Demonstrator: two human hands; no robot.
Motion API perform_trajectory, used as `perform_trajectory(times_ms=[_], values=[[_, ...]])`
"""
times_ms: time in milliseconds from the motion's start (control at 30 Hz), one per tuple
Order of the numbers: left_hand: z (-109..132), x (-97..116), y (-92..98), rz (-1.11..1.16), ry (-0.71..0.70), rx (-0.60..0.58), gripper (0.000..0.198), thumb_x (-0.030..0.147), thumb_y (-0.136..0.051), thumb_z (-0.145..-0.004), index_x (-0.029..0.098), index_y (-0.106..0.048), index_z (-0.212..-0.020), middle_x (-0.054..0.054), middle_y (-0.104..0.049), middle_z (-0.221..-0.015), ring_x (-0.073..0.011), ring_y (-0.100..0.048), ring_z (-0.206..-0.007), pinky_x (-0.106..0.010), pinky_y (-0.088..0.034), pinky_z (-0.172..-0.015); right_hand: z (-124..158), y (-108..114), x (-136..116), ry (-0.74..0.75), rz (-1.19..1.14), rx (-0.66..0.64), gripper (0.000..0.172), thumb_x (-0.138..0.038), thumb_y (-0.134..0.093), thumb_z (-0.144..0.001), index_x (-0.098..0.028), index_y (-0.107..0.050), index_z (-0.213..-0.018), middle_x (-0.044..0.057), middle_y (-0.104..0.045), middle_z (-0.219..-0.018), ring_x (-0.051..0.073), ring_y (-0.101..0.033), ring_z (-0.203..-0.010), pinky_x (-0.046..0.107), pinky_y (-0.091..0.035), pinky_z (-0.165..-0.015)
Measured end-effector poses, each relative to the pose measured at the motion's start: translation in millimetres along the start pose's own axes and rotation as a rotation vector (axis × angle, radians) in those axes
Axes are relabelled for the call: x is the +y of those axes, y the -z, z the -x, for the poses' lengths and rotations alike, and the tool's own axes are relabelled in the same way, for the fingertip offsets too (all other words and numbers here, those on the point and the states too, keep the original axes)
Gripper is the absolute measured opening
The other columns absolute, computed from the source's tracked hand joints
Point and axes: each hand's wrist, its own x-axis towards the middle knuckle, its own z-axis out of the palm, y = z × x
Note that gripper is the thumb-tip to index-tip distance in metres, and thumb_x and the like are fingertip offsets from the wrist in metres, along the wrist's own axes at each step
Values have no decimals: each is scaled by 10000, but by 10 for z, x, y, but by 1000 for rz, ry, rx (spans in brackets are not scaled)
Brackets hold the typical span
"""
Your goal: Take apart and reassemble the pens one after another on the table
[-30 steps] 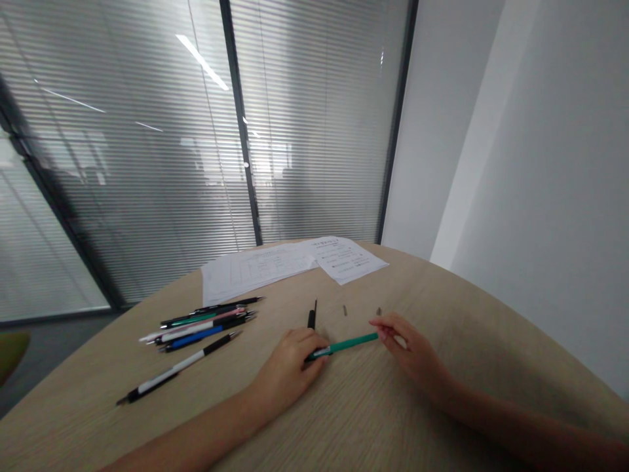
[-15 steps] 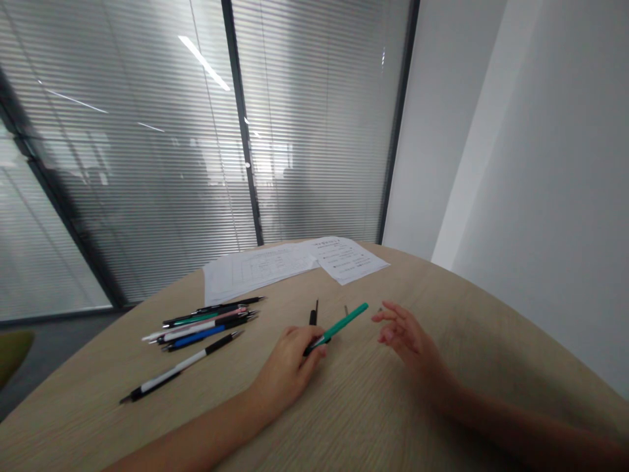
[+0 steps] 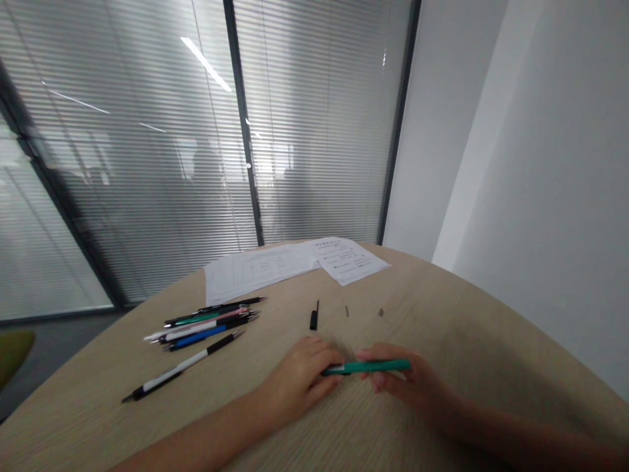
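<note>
A green pen barrel is held nearly level just above the table, between my two hands. My left hand has its fingers closed round the dark left end. My right hand is closed about the right part, with fingers behind the barrel and the thumb beneath it. Beyond my hands lies a short black pen part with a thin dark rod at its far end. To its right are a small thin piece, perhaps a spring, and a tiny brownish piece.
On the left of the wooden table lies a bunch of several pens. A white and black pen rests apart, nearer me. Printed papers lie at the far edge, before glass with blinds. A wall stands at right.
The green pen has come down toward me and right, turning from slanted to nearly level. My right hand has moved from open beside it to closed on it. The left still holds it.
</note>
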Motion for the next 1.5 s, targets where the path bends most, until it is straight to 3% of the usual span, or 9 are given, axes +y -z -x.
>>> perform_trajectory(times_ms=[100,200,333,467,533,633,800,1200,1500], values=[[-7,1,-7,3,0,-8,156,281,-452,-783,171,-531,-860,-40,-567,-786,-171,-495,-778,-299,-373,-714,25,-20,-12,22,-41,36,232,-373,-468,-762,-199,-591,-854,-1,-555,-603,102,-530,-557,220,-427,-547],[-44,-90,17,20,120,67,172,287,-442,-786,173,-543,-867,-28,-566,-774,-156,-501,-770,-285,-378,-718,26,-1,18,-32,-37,177,277,-430,-452,-758,-185,-573,-804,-9,-519,-544,106,-518,-521,221,-416,-512],[-119,-367,143,-82,358,180,224,267,-409,-783,154,-565,-669,-18,-545,-670,-140,-500,-641,-254,-388,-611,-17,41,82,-153,-35,378,371,-526,-430,-724,-173,-537,-761,-8,-498,-520,121,-506,-493,241,-413,-491],[-119,-638,268,-156,497,179,232,285,-420,-768,133,-587,-719,-42,-576,-700,-159,-520,-651,-272,-405,-620,-48,48,102,-201,42,443,402,-559,-399,-719,-177,-498,-641,-16,-460,-495,116,-467,-478,237,-387,-476],[-93,-705,280,-155,453,177,230,241,-412,-771,123,-577,-879,-57,-600,-792,-168,-532,-733,-286,-412,-689,-48,40,92,-197,61,435,412,-565,-386,-722,-179,-473,-606,-18,-448,-499,111,-452,-474,232,-377,-470],[-61,-720,232,-137,276,90,307,169,-376,-786,144,-501,-1066,-68,-584,-996,-169,-499,-925,-312,-374,-824,-40,28,75,-185,60,419,401,-547,-370,-744,-180,-467,-614,-11,-465,-542,108,-458,-498,231,-384,-491],[-40,-698,92,-200,140,-57,377,95,-333,-798,200,-456,-1139,-63,-481,-1191,-183,-419,-1062,-360,-333,-879,-41,33,92,-154,66,315,380,-487,-335,-790,-175,-480,-629,15,-537,-570,111,-475,-520,239,-397,-522],[-62,-662,126,-416,194,-6,253,141,-463,-763,210,-546,-992,-51,-540,-906,-198,-479,-863,-354,-380,-761,-56,27,97,-228,-88,249,182,-367,-469,-722,-187,-450,-702,-4,-567,-548,116,-538,-498,234,-431,-495],[-78,-679,138,-375,202,-5,128,140,-489,-742,181,-560,-840,-38,-578,-895,-187,-500,-867,-339,-363,-771,-7,-16,59,-158,152,231,176,-221,-545,-639,-206,-533,-813,-3,-585,-618,117,-540,-557,228,-443,-538]])
